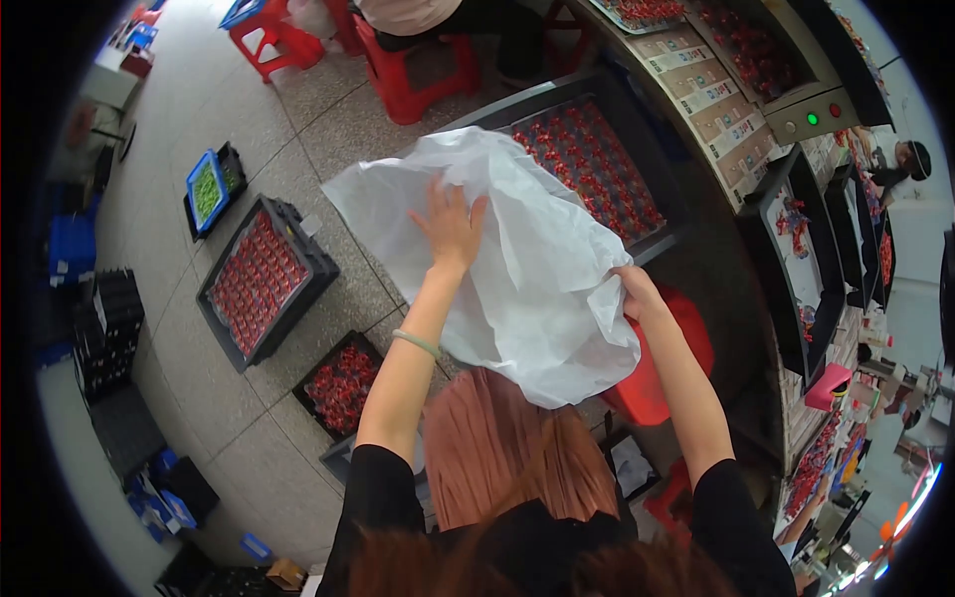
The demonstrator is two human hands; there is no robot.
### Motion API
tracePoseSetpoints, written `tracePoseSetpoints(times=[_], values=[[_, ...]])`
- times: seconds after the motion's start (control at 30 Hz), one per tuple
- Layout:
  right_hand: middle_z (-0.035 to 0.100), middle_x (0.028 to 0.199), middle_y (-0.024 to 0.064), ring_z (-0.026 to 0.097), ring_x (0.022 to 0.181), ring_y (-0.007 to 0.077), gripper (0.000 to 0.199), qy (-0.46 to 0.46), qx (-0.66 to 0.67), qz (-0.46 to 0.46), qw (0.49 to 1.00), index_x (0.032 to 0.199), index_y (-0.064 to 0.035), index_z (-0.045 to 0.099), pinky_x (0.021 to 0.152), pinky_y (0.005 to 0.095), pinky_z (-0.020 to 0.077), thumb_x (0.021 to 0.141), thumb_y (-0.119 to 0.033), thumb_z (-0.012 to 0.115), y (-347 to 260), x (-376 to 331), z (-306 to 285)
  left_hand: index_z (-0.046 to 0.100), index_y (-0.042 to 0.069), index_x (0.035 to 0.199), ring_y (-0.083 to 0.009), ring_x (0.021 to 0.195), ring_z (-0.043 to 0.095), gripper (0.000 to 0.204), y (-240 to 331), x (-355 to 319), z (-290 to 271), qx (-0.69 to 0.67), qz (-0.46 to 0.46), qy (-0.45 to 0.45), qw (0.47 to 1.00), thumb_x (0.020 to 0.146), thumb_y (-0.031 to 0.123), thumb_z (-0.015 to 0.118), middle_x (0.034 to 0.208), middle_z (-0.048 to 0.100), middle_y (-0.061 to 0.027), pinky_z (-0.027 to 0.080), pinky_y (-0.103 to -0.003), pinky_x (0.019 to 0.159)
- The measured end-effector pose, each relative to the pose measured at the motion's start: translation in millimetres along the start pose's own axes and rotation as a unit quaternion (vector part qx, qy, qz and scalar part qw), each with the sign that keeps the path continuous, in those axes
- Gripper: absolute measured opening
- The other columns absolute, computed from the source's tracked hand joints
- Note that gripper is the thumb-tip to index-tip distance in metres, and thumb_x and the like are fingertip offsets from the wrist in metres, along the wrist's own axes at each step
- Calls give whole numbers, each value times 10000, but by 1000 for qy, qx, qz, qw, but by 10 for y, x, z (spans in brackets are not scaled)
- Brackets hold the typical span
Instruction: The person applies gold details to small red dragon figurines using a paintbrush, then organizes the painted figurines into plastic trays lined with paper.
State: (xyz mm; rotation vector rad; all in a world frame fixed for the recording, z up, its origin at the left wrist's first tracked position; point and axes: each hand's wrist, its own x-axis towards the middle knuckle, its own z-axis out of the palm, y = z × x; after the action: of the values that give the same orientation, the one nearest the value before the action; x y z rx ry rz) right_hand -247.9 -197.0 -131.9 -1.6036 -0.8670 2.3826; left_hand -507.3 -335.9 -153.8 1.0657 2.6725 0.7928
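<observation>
A crumpled, translucent white plastic sheet (527, 269) spreads out in front of me; I cannot tell if it is a flat sheet or a bag. My left hand (453, 227) lies against its left part with fingers spread. At its right edge my right hand (640, 292) pinches the plastic between thumb and fingers. Beyond the sheet, and partly covered by it, is a large dark crate (668, 244) holding rows of small red pieces (587, 159). A red plastic stool (676, 343) shows beneath my right forearm.
Left on the tiled floor stand a grey crate of red pieces (257, 284), a smaller black tray of them (343, 386) and a blue tray of green pieces (206, 191). A workbench (696, 90) with black trays (796, 254) runs along the right. Someone sits on a red stool (413, 75) ahead.
</observation>
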Motion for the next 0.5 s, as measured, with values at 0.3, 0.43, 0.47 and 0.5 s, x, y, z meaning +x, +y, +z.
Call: tracePoseSetpoints(times=[0.3,0.43,0.47,0.5], values=[[518,1094,226,512,1014,365,639,288,-294,-135,901,1200,56,388,855,382,414,715,-269,648,74,913,21,393,36,1232,-353,1237,300,441,-520,243,782,-70,74,-82,991,881,296,458,1348,293,-191,214,-509,1020],[434,1191,241,424,1099,378,762,390,-562,-230,692,1274,42,292,913,426,348,709,-312,662,-97,870,56,426,33,1176,-356,1126,406,430,-519,-162,725,9,74,-67,995,785,133,574,1197,428,-185,291,-464,984],[414,1216,241,402,1120,374,802,391,-612,-265,634,1291,42,262,922,439,334,707,-332,668,-149,886,60,446,34,1142,-352,1095,426,422,-492,-291,677,19,99,-68,993,754,98,597,1143,463,-179,302,-457,975],[414,1216,241,402,1120,374,802,392,-615,-244,639,1291,42,262,922,439,334,707,-332,668,-200,920,55,459,35,1111,-344,1084,435,391,-468,-418,617,-17,108,-126,986,756,115,602,1118,480,-172,309,-452,969]])
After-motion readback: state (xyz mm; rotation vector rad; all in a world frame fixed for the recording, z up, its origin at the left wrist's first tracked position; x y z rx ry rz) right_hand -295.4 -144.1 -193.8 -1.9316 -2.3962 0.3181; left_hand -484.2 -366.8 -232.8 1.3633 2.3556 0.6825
